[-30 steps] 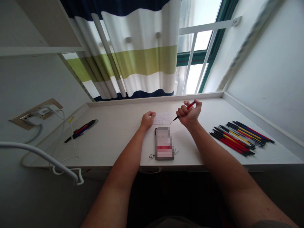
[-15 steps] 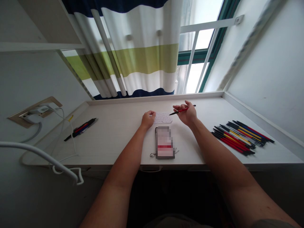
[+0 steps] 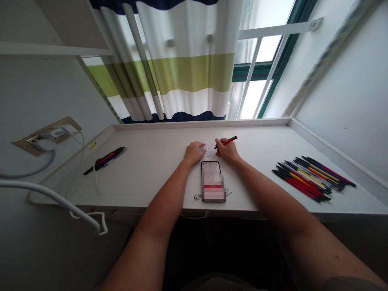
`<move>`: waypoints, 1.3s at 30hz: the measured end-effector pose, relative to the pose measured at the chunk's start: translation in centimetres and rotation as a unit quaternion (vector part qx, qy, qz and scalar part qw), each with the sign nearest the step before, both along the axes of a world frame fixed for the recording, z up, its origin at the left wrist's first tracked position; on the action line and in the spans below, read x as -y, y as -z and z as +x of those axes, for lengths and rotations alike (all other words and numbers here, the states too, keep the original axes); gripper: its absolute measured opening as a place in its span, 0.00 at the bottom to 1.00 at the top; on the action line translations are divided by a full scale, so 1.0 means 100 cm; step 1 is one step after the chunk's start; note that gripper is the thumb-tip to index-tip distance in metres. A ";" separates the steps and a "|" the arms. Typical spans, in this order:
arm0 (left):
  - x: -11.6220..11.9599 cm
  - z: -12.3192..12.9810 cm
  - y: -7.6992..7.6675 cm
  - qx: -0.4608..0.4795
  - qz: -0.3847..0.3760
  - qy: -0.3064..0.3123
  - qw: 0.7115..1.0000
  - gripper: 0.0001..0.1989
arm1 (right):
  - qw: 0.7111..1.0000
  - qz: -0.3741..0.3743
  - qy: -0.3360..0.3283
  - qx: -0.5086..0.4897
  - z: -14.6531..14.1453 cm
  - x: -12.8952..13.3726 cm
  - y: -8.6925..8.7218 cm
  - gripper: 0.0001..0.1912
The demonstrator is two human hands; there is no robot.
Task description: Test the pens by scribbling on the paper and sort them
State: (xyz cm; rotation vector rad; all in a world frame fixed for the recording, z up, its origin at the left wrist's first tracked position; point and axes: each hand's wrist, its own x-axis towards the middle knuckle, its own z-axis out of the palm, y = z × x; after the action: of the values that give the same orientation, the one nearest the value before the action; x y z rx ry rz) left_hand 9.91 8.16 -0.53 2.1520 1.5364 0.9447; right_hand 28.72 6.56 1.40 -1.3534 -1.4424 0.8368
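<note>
A small card covered in dense writing or print lies on the desk between my hands. My left hand rests at the card's left end, fingers laid out along it and the thumb apart. Between the fingers of my right hand is a red and black pen, slanting with its dark tip down at the card's right part. Whether the tip touches the card I cannot tell. Just below the card, nearer to me, lies a phone with its screen lit and partly blurred.
Several pens in red, yellow, black and other colours lie in rows at the right of the white desk. More pens lie at the left, near a white cable from a wall socket. A raised edge runs along the back.
My right hand has come left and down, bringing the pen tip onto or just over the card. The fingers of my left hand are spread more on the card. The view has shifted slightly.
</note>
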 end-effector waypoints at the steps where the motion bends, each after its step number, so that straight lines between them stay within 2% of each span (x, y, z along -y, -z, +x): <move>1: 0.000 0.000 0.000 -0.002 0.000 0.003 1.000 0.16 | 1.000 0.007 0.005 0.019 0.000 -0.002 0.001 0.17; 6: 0.000 0.001 -0.001 -0.009 -0.004 0.008 1.000 0.12 | 0.995 0.041 0.041 0.078 0.004 -0.006 0.004 0.16; 18: 0.002 0.001 -0.002 -0.012 -0.004 0.004 1.000 0.08 | 0.997 0.032 0.027 0.073 0.007 -0.011 0.010 0.16; 22: 0.003 0.002 -0.004 -0.026 -0.010 -0.002 1.000 0.09 | 0.995 0.053 0.033 0.076 0.007 -0.011 0.007 0.17; 24: 0.005 0.002 -0.006 -0.039 -0.016 -0.008 0.999 0.09 | 0.994 0.069 0.061 0.059 0.011 -0.010 0.002 0.15; 26: 0.007 0.003 -0.008 -0.053 -0.022 -0.014 0.998 0.10 | 0.993 0.072 0.091 0.012 0.018 -0.009 -0.005 0.08; 27: 0.007 0.003 -0.008 -0.059 -0.024 -0.015 0.998 0.10 | 0.993 0.068 0.095 -0.014 0.022 -0.008 -0.009 0.09; 29: 0.008 0.003 -0.009 -0.065 -0.026 -0.015 0.997 0.10 | 0.994 0.067 0.078 -0.049 0.030 -0.004 -0.013 0.25; 31: 0.007 0.002 -0.008 -0.061 -0.026 -0.014 0.998 0.10 | 0.995 0.077 0.044 -0.046 0.033 -0.001 -0.015 0.34; 34: 0.007 0.002 -0.009 -0.029 -0.020 -0.019 0.999 0.10 | 0.997 0.075 0.020 -0.023 0.029 0.006 -0.015 0.32; 37: 0.011 0.009 -0.018 0.048 0.025 -0.017 0.998 0.11 | 0.996 0.076 0.031 -0.022 0.023 0.015 -0.023 0.29; 39: 0.017 0.019 -0.032 0.092 0.033 0.042 0.994 0.14 | 0.993 0.104 0.032 -0.035 0.024 0.023 -0.032 0.29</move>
State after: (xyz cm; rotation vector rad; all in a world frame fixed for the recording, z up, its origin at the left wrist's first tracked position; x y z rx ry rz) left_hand 11.78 6.48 2.67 2.0889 1.3355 1.1446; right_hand 31.13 4.21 4.62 -1.1942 -1.3837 0.6669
